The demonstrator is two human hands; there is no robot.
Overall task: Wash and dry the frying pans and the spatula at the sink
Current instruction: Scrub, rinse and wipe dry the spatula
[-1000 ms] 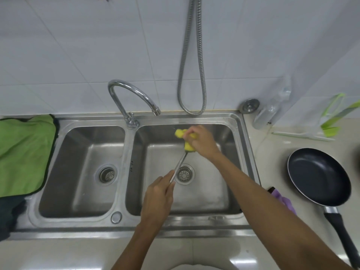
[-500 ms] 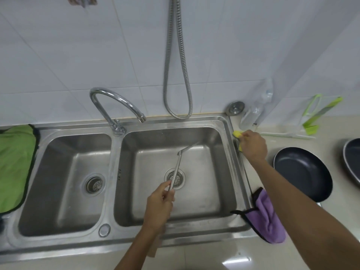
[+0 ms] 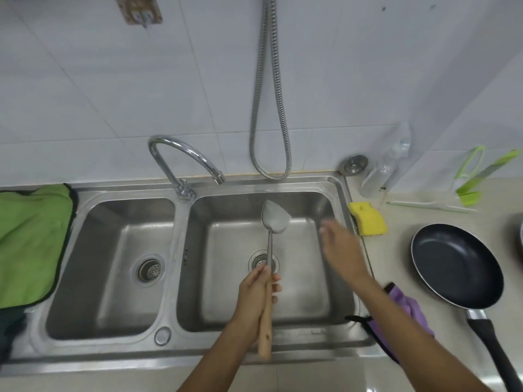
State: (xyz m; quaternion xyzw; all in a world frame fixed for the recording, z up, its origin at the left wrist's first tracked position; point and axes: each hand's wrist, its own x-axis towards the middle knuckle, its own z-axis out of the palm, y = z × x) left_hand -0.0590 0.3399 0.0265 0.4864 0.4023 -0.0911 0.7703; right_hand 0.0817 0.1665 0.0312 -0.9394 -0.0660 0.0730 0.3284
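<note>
My left hand grips the wooden handle of a metal spatula, whose soapy blade points away from me over the right basin of the steel sink. My right hand hovers blurred over that basin's right side, fingers relaxed and empty. A yellow sponge lies on the counter just beyond the sink's right rim. A black frying pan rests on the counter at right, handle toward me. The edge of a second pan shows at the far right.
A curved tap stands between the basins, a shower hose hangs behind. A green cloth lies left of the sink, a purple cloth at its right front corner. A drain stopper, a clear bottle and a green rack stand at back right.
My right hand carried the sponge from the spatula blade to the counter, let it go, and has come back over the basin. My left hand turned the spatula so its blade faces up.
</note>
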